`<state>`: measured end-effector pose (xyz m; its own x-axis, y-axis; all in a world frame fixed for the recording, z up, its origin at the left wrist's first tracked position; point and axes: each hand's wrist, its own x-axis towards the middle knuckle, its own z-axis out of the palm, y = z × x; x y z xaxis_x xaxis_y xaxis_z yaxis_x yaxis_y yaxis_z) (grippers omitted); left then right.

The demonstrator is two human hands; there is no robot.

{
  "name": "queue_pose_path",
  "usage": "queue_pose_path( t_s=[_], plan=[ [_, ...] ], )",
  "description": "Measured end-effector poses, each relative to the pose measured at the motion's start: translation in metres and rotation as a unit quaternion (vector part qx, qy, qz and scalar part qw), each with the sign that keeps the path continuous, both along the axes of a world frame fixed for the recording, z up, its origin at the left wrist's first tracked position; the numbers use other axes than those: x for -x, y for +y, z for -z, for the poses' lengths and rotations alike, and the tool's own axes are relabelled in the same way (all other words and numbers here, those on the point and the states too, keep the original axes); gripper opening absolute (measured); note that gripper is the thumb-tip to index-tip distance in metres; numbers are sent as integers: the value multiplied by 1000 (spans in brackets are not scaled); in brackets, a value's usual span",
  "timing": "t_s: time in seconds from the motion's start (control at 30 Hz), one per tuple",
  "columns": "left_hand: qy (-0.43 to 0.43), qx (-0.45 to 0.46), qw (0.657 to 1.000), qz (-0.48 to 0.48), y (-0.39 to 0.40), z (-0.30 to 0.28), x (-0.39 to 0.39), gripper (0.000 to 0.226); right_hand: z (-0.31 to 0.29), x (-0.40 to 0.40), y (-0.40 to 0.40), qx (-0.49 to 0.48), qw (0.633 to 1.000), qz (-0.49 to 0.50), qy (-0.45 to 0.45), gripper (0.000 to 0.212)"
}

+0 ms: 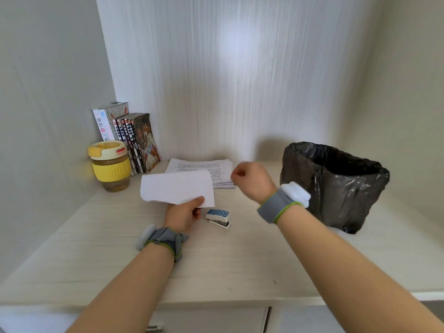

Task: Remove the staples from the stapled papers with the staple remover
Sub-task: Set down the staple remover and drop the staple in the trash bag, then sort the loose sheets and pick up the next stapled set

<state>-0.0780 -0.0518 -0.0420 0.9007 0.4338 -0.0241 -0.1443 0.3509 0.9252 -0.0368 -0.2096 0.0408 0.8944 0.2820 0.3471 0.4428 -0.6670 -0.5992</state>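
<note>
My left hand [185, 213] pinches the near edge of a white sheaf of papers [176, 187] and holds it lifted above the desk, blank side toward me. Behind it a stack of printed papers [217, 168] lies flat against the back wall. A small blue-and-white stapler with a remover end [218, 218] rests on the desk just right of my left hand; nothing touches it. My right hand [252, 180] hovers with its fingers curled closed, between the paper stack and the bin. Whether it pinches anything small cannot be told.
A bin lined with a black bag [336, 186] stands at the right. A yellow-lidded jar [111, 165] and a row of books [134, 138] stand at the back left. The pale wooden desk [240, 260] ends in a front edge above drawers.
</note>
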Motion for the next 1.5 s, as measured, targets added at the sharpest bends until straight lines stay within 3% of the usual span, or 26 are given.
queue_pose_path(
  t_s=[0.17,0.3,0.5,0.7,0.77,0.83,1.0,1.17,1.3,1.37,1.5],
  plan=[
    [3,-24,1000,13,-5,-3,3,18,40,8,17,-41,992,-58,102,18],
    [-2,-32,999,18,-6,-4,3,16,46,7,22,-142,973,-84,163,22],
    [0,-64,998,18,-7,-2,3,16,51,-3,24,-214,949,-103,206,27],
    [-12,-62,998,15,-9,-5,7,15,54,-1,17,-215,948,-126,201,17],
    [-15,-57,998,13,-9,-6,8,13,52,1,12,-177,951,-152,202,12],
    [-20,-46,999,7,-8,-7,8,13,51,4,8,-104,957,-169,212,21],
    [-31,-65,997,10,-8,-4,7,14,50,11,9,35,979,-137,146,26],
    [-36,-106,994,10,-3,1,4,16,44,10,0,157,984,51,61,27],
    [-30,-150,988,2,-1,5,2,20,46,11,1,198,972,109,58,32],
    [-27,-158,987,3,-1,5,1,20,47,13,4,157,984,75,22,43],
    [-20,-168,986,12,-2,3,3,23,47,22,17,67,990,-109,-60,63]
  ],
)
